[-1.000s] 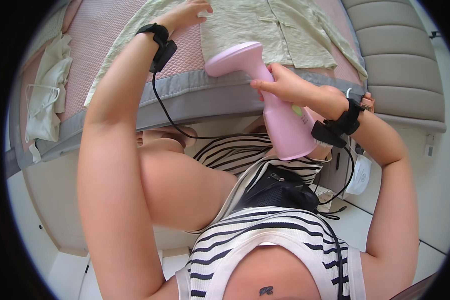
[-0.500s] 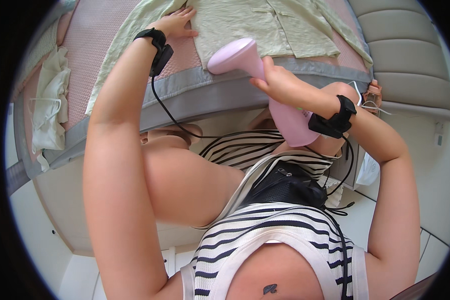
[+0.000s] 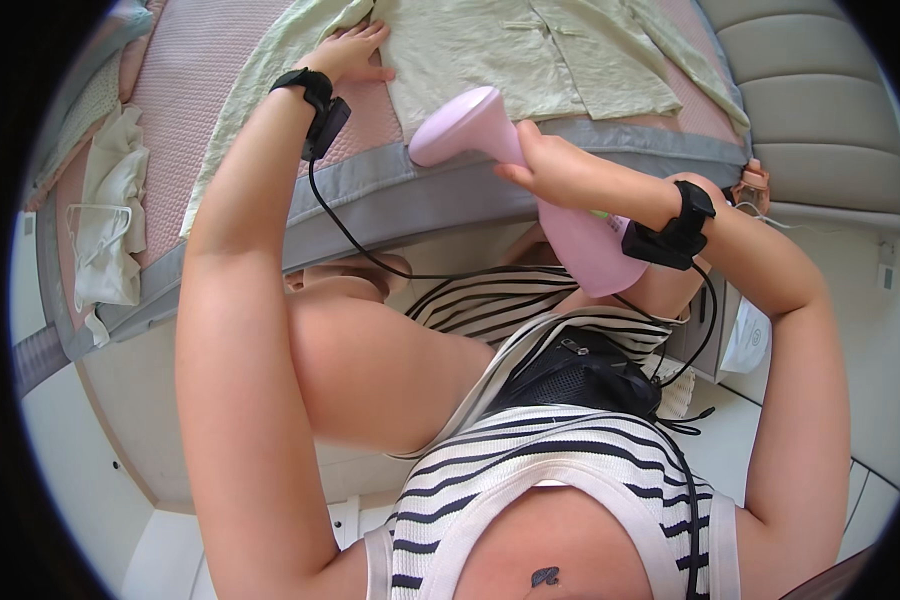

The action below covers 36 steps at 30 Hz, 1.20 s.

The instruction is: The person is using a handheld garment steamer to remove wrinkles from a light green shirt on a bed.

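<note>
- Near the left corner of the bed (image 3: 195, 95), a white cloth (image 3: 120, 265) lies bunched with a thin white hanger (image 3: 120, 208) against it; put there, it seems, to be out of the hands' way yet within reach.
- Further right, a sleeve of the pale green garment (image 3: 480, 60) slants toward the bed's near edge, apart from the body, probably so that neither layer lies over the other.
- The left hand (image 3: 345, 57) rests palm down in the gap between that sleeve and the garment's body, fingers spread and gripping nothing. Its thumb reaches the body's side edge, perhaps to steady the cloth; how hard it presses I cannot tell.
- The garment's body lies spread with its hem toward the near edge, which looks meant to keep it flat and easy to get at.
- The pink handheld steamer (image 3: 598, 258) slants across the near edge, its broad head just beside the hem's left corner, its body hanging over the person's lap. Whether the head touches the bed is unclear.
- The right hand (image 3: 560, 165) is closed around the steamer's narrow neck, likely because that part suits a grip and leaves the head free.
- Beyond the near right corner, by the padded headboard (image 3: 820, 120), stands a bottle (image 3: 752, 190), clear of the garment.
</note>
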{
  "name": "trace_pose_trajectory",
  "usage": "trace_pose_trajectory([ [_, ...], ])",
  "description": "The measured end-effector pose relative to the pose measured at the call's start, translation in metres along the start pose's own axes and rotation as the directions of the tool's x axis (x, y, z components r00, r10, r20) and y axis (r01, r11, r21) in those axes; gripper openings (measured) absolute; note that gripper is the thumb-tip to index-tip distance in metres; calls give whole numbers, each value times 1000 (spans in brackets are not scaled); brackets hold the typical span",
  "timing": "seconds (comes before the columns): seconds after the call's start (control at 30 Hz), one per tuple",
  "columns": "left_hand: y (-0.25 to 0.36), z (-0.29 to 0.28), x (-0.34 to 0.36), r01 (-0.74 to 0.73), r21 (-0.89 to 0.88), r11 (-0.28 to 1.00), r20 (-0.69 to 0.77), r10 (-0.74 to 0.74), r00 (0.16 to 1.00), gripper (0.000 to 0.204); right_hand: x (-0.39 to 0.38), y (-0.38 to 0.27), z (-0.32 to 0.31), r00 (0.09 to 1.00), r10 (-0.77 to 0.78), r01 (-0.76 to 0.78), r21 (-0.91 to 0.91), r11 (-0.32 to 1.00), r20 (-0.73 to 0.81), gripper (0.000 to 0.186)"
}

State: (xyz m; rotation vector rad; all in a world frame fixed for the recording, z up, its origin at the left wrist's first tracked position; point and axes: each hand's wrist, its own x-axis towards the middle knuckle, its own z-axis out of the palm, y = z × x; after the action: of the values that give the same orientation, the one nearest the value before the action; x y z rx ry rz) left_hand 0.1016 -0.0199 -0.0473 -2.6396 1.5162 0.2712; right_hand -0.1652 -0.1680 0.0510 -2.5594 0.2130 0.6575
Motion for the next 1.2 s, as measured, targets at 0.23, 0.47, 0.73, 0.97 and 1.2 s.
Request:
trace_pose_trajectory([
  [0.23,5,-16,0,-86,-36,996,-14,86,996,79,7,3,-13,998,-34,38,70,997,-52,48],
  [0.47,12,-9,7,-48,-189,981,22,53,998,76,9,5,-5,1000,6,-6,-65,998,-6,48],
  [0.73,8,-6,13,10,-122,992,22,-7,1000,77,3,7,-9,1000,16,-16,-34,999,1,47],
  [0.97,6,-1,4,-116,-298,948,-88,94,992,68,10,16,-30,997,70,-70,-27,997,6,51],
  [1.2,15,3,-6,-24,-68,997,28,26,999,76,9,22,-18,997,71,-71,-18,997,22,54],
])
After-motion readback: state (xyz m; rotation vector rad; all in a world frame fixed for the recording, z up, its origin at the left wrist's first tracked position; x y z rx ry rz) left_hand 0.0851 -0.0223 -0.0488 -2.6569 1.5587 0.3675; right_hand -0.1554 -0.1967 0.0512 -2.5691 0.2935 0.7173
